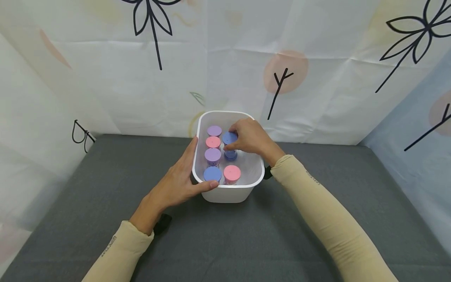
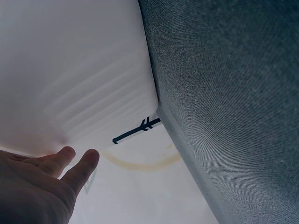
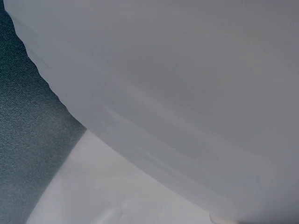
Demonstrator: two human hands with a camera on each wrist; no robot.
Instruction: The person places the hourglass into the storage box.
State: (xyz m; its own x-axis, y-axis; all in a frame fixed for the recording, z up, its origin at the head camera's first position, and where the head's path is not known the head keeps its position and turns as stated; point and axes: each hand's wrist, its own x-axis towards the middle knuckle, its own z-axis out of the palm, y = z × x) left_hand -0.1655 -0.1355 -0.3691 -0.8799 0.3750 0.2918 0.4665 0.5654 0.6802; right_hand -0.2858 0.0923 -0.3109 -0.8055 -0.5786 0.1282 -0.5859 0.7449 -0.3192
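Note:
In the head view, a white plastic tub (image 1: pixel 225 194) holds several small containers with coloured lids. My right hand (image 1: pixel 251 137) reaches over the tub's right rim. Its thumb and fingers pinch a blue lid (image 1: pixel 230 138); whatever is beneath that lid is mostly hidden. Just below the thumb is another blue-lidded container (image 1: pixel 230 155). My left hand (image 1: pixel 179 176) steadies the tub's near left corner, thumb on the front rim and fingers straight along the left side. The left wrist view shows the left hand's fingers (image 2: pixel 81 170) against the tub's wall (image 2: pixel 93 84).
Left in the tub stand purple (image 1: pixel 213 155), pink (image 1: pixel 213 142) and blue (image 1: pixel 213 173) lids; another pink lid (image 1: pixel 232 172) is near the front. The tub sits on a dark grey cloth (image 1: pixel 218 243). A patterned white curtain (image 1: pixel 239 78) hangs close behind it.

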